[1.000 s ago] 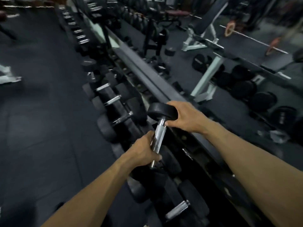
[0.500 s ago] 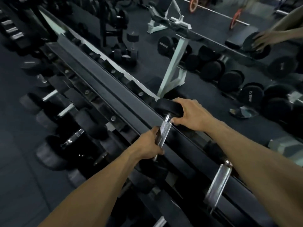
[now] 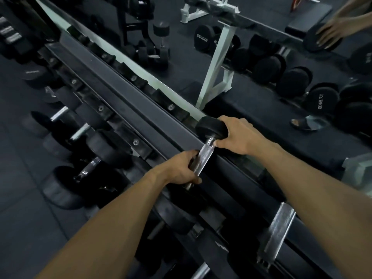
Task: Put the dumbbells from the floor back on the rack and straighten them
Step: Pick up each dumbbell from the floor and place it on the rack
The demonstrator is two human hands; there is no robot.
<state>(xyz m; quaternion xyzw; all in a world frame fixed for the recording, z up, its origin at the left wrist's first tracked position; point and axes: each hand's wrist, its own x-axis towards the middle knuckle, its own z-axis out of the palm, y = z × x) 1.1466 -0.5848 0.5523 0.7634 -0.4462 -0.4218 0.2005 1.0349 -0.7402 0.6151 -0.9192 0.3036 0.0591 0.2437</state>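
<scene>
In the head view the dumbbell (image 3: 207,147) lies tilted across the top rail of the rack (image 3: 128,101). The left hand (image 3: 179,170) is wrapped around its knurled handle, and the right hand (image 3: 239,135) cups its far black head. The rail beside it is bare toward upper left. Compared with half a second ago, the grips are the same, and the view sits closer.

Dim gym, dark rubber floor (image 3: 18,198), white bench frame (image 3: 216,63)

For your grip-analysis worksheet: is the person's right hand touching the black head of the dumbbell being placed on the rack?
Touching. The head view shows the right hand wrapped against the dumbbell's black head, with no gap.
</scene>
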